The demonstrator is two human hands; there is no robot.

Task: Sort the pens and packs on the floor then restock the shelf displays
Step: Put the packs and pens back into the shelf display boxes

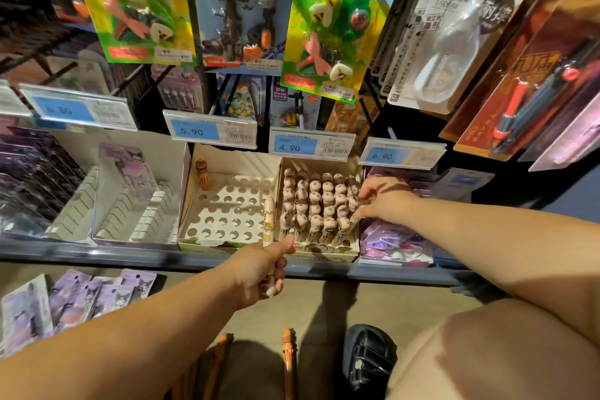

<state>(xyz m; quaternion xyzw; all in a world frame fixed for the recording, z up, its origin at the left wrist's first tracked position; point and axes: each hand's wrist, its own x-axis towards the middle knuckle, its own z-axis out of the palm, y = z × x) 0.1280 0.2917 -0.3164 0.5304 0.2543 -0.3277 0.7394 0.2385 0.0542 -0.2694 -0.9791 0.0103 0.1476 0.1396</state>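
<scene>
The left hand (pixel 259 269) grips a cream printed plastic pen (pixel 268 217). The right hand (pixel 386 200) pinches a pink mushroom-capped pen (pixel 353 221) in a cardboard display box (pixel 324 252).

Just one cam, strapped to the person's head, wide-angle so the edges bow. It faces forward and down, really close to the front edge of the dark shelf (pixel 97 253), and the left hand (pixel 259 269) gripping a cream plastic pen (pixel 268 221) lands about dead centre. Beige floor (pixel 406 305) fills the bottom, hanging plastic blister packs (pixel 324 26) the top, and both bare forearms (pixel 146 328) stick in from the bottom edge.
</scene>
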